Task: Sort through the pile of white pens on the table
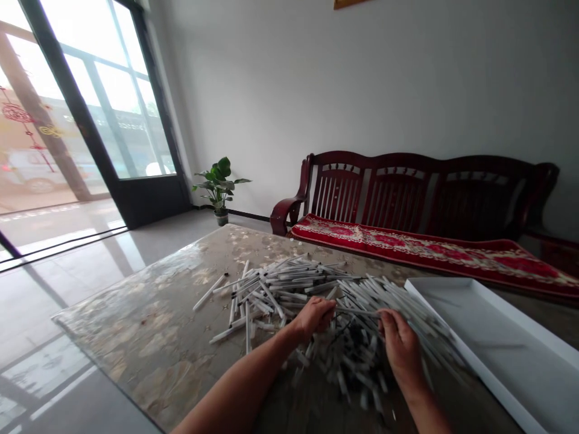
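A slim whitish pen (357, 311) is stretched level between my two hands. My left hand (314, 316) is closed on its left end, and my right hand (400, 337) pinches the right end. Behind my left hand lies a loose heap of white pens (275, 283) with dark ends, pointing in many directions. Beyond my right hand, more pens (384, 292) lie roughly side by side. Between and below my wrists is a blurred pile of short pieces (357, 361), dark and pale, which look like pen caps.
A shallow white tray (470, 349) stands at the right of the table (149, 337), which has a flowered cover. Behind are a dark red wooden bench (398, 193) with a red patterned runner (407, 244), and a potted plant (221, 187). At the left is a glass door (113, 90).
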### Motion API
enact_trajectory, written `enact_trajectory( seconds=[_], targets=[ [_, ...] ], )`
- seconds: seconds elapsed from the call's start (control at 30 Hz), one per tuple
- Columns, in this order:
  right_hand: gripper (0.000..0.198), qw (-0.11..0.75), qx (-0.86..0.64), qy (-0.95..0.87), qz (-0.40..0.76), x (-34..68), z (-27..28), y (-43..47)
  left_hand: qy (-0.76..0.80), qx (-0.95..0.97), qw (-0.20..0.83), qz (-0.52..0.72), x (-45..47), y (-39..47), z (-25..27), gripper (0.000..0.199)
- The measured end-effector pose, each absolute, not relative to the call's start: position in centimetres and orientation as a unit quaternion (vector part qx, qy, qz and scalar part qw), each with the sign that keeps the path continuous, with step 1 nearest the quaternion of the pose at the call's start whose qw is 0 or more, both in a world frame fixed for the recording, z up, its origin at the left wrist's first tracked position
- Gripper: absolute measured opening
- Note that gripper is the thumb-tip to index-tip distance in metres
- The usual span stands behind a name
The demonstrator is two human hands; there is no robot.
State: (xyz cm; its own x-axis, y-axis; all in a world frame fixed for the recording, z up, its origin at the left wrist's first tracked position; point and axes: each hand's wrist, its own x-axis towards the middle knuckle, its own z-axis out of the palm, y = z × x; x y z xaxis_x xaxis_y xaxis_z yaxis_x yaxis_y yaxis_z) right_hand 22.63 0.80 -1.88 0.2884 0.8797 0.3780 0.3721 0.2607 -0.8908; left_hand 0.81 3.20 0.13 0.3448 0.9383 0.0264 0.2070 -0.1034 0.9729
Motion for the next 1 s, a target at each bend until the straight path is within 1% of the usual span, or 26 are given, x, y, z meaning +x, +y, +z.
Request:
enact_trajectory(
  seconds=[0.07, 0.13, 0.2, 0.27, 0.33, 0.37, 0.43, 0.5, 0.57, 0.67, 0.8, 0.9, 1.0],
  targets=[
    [0.064, 0.564, -0.572, -0.556, 0.213, 22.5, -1.4, 0.7, 0.449, 0.650, 0.484, 0.377, 0.8, 3.3, 0.1, 0.049],
    [0.060, 0.557, -0.578, -0.562, 0.201, 22.4, -1.1, 0.6, 0.456, 0.652, 0.456, 0.398, 0.8, 3.2, 0.2, 0.042],
    [0.054, 0.553, -0.584, -0.562, 0.193, 22.3, -1.1, 0.6, 0.454, 0.683, 0.388, 0.421, 0.7, 2.9, 0.2, 0.029],
    [0.048, 0.550, -0.591, -0.557, 0.194, 22.0, -1.4, 0.5, 0.436, 0.742, 0.284, 0.423, 0.5, 2.7, 0.1, 0.020],
    [0.047, 0.549, -0.600, -0.547, 0.200, 21.7, -1.6, 0.5, 0.418, 0.796, 0.183, 0.398, 0.3, 2.6, 0.1, 0.019],
    [0.046, 0.550, -0.603, -0.542, 0.201, 21.6, -1.7, 0.5, 0.416, 0.811, 0.152, 0.381, 0.2, 2.5, 0.1, 0.020],
    [0.047, 0.556, -0.604, -0.534, 0.203, 21.3, -1.7, 0.5, 0.424, 0.826, 0.114, 0.354, 0.1, 2.5, 0.2, 0.022],
    [0.048, 0.564, -0.602, -0.528, 0.202, 21.2, -1.5, 0.4, 0.440, 0.824, 0.108, 0.340, 0.2, 2.4, 0.4, 0.023],
    [0.049, 0.569, -0.602, -0.524, 0.200, 21.2, -1.2, 0.3, 0.460, 0.811, 0.134, 0.335, 0.4, 2.5, 0.6, 0.027],
    [0.049, 0.565, -0.603, -0.525, 0.202, 21.4, -0.9, 0.1, 0.474, 0.784, 0.216, 0.336, 0.8, 2.7, 0.9, 0.035],
    [0.048, 0.558, -0.590, -0.548, 0.201, 21.7, -0.7, -0.2, 0.471, 0.703, 0.400, 0.352, 1.1, 3.1, 0.9, 0.040],
    [0.049, 0.558, -0.581, -0.557, 0.201, 21.6, -0.6, -0.2, 0.469, 0.638, 0.518, 0.323, 0.8, 3.3, 1.0, 0.049],
    [0.049, 0.555, -0.566, -0.576, 0.199, 21.4, -0.3, -0.4, 0.435, 0.536, 0.663, 0.288, 0.0, 3.5, 1.5, 0.047]
  ],
)
